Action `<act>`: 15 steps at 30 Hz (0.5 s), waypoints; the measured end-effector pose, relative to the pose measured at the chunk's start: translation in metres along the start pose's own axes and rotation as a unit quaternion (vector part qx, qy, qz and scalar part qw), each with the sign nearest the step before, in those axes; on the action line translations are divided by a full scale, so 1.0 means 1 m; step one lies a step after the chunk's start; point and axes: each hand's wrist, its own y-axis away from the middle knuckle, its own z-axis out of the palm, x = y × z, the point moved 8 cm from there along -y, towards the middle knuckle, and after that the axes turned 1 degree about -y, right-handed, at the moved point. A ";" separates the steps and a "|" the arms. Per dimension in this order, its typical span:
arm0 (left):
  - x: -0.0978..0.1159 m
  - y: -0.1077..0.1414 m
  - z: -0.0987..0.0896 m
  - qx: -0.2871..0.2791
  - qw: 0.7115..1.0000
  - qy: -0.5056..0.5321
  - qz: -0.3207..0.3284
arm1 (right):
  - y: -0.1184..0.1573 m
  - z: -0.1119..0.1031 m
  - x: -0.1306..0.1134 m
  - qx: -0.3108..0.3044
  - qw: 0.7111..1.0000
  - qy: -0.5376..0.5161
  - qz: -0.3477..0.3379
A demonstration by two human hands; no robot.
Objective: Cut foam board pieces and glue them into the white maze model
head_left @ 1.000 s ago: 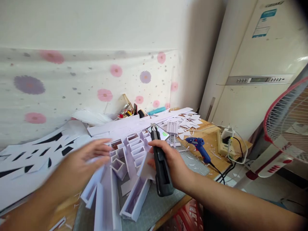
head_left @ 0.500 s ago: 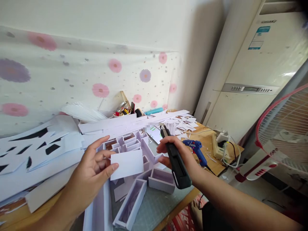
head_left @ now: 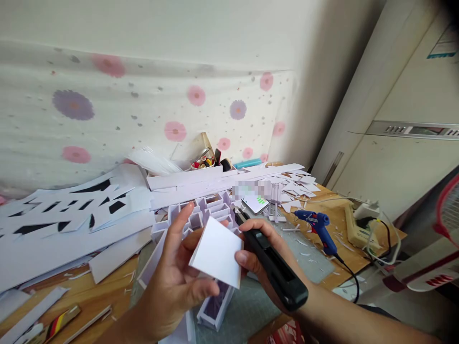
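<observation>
Ref for all places: cutting mat (head_left: 311,263). Tilted just above mat: white card (head_left: 217,253). Right hand (head_left: 281,246) curled shut round black knife (head_left: 274,270), metal tip toward mat's far side; thumb also on card face. Left hand (head_left: 175,277) half open, fingers spread, some behind card, thumb just under lower edge; can't tell whether gripping.

Risks, by judgement:
1) Nicked left fingers, from a swinging knife tip with card and knife sharing 1 hand.
2) Dropped card, from a loose left hold.
3) Knocked partitions (head_left: 196,220) or open trough (head_left: 226,303), both low over mat, from dipping wrists.
4) Burn or snag at glue gun (head_left: 324,236) and cable (head_left: 353,274), right of mat; red light on, so possibly hot.

Surface: wooden table (head_left: 86,294) under mat, littered with slivers. Left of mat, cut-out sheets (head_left: 122,179); near far edge, phone (head_left: 256,205); beyond, scrap heap (head_left: 297,185); farther right, power strip (head_left: 353,228).

Room: past mat, floral sheet (head_left: 143,110) along wall; far right, tall pale appliance (head_left: 387,91) and red-rimmed fan (head_left: 438,203), only partly in view.
</observation>
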 end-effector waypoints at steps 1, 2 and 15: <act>-0.001 0.000 0.000 0.012 1.000 -0.002 -0.002 | 0.001 0.002 0.002 0.000 1.000 0.011 -0.001; -0.001 0.001 -0.002 0.029 1.000 -0.004 -0.003 | 0.002 0.002 0.002 0.005 0.999 0.033 -0.013; -0.006 -0.009 -0.021 0.038 0.996 0.042 -0.062 | 0.005 -0.033 -0.046 -0.062 0.994 0.085 -0.020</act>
